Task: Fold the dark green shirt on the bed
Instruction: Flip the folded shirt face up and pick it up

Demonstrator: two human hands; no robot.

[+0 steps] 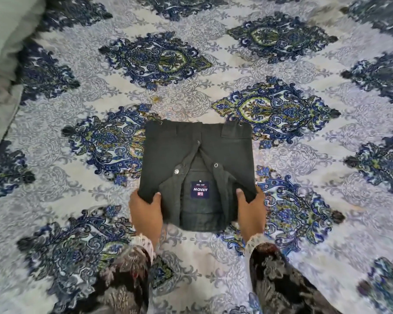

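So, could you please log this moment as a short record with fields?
item: dark green shirt, folded into a compact rectangle, collar end nearest the person
label: navy tag reading ARROW, inside the open collar
left hand: gripping the shirt's near left corner
right hand: gripping the near right corner
surface: patterned bedspread
beside: grey-green bedding, far left

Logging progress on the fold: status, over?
Left hand and right hand both grip the near corners. Dark green shirt folded into a compact rectangle, collar label up. Bedspread around it unobstructed.
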